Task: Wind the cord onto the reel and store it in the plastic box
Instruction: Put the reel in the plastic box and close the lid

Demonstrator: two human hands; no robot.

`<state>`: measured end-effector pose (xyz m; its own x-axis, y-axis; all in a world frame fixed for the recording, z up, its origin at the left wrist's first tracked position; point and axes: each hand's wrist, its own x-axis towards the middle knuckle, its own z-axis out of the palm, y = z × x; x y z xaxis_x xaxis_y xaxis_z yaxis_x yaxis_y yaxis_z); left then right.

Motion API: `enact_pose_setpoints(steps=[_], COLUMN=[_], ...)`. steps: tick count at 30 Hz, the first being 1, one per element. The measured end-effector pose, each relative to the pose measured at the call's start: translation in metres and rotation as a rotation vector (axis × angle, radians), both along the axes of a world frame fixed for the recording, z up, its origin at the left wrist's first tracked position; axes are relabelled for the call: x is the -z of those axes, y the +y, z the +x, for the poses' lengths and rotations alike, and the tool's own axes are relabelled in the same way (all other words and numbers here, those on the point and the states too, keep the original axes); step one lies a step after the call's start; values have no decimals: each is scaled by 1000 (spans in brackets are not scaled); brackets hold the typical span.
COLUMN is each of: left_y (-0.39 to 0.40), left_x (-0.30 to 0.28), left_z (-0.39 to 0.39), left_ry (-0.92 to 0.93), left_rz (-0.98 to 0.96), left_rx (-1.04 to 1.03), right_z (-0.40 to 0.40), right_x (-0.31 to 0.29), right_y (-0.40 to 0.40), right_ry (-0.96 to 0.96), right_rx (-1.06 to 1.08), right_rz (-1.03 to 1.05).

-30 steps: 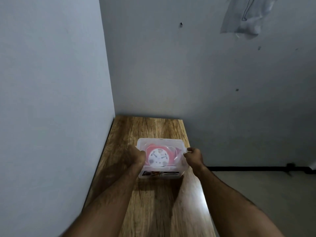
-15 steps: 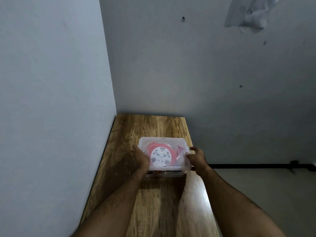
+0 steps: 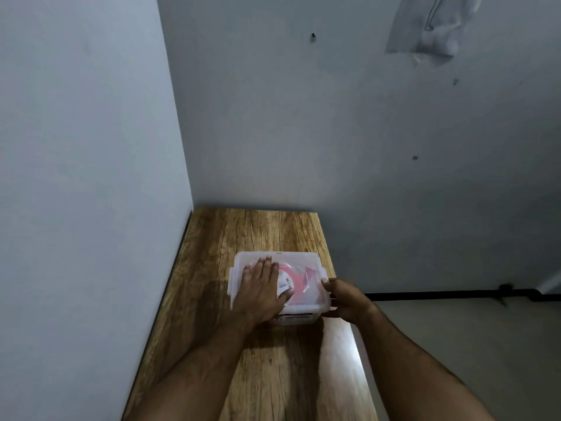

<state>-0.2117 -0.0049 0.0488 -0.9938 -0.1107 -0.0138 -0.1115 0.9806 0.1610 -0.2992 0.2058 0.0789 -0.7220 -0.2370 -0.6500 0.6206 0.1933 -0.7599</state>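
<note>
Lid and plastic box point(image 3: 309, 259) sit near the counter's point(image 3: 243, 232) right edge, long axis running left to right across it, the red reel point(image 3: 296, 276) showing through the clear top. Left hand point(image 3: 262, 287) lies flat and spread on the lid's left half, holding nothing; right hand point(image 3: 346, 297), the nearer to the right-end latch, curls its grip around that end. Bare grey walls meet at the counter's far left corner

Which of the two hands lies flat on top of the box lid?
The left hand: its palm is spread flat on the lid over the red reel. The right hand grips the box's right edge instead.
</note>
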Motion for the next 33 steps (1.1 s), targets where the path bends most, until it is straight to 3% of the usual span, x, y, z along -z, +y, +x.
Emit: enact_pose_setpoints(steps=[6, 12, 23, 27, 30, 33], left_y=[0, 2, 1, 1, 1, 1], left_x=[4, 1, 4, 3, 6, 1], left_z=[1, 2, 0, 0, 1, 7], left_ry=[28, -13, -28, -33, -11, -16], left_rz=[-57, -55, -52, -65, -58, -77], left_rx=[15, -1, -19, -10, -5, 18], right_z=[-5, -9, -7, -4, 6, 19], right_x=[-2, -3, -7, -10, -10, -4], right_y=[1, -4, -19, -24, -31, -51], right_ry=[-37, 154, 653, 704, 1025, 1289], right_rx=[27, 87, -81, -135, -231, -451], right_rz=[-2, 114, 713, 798, 857, 760])
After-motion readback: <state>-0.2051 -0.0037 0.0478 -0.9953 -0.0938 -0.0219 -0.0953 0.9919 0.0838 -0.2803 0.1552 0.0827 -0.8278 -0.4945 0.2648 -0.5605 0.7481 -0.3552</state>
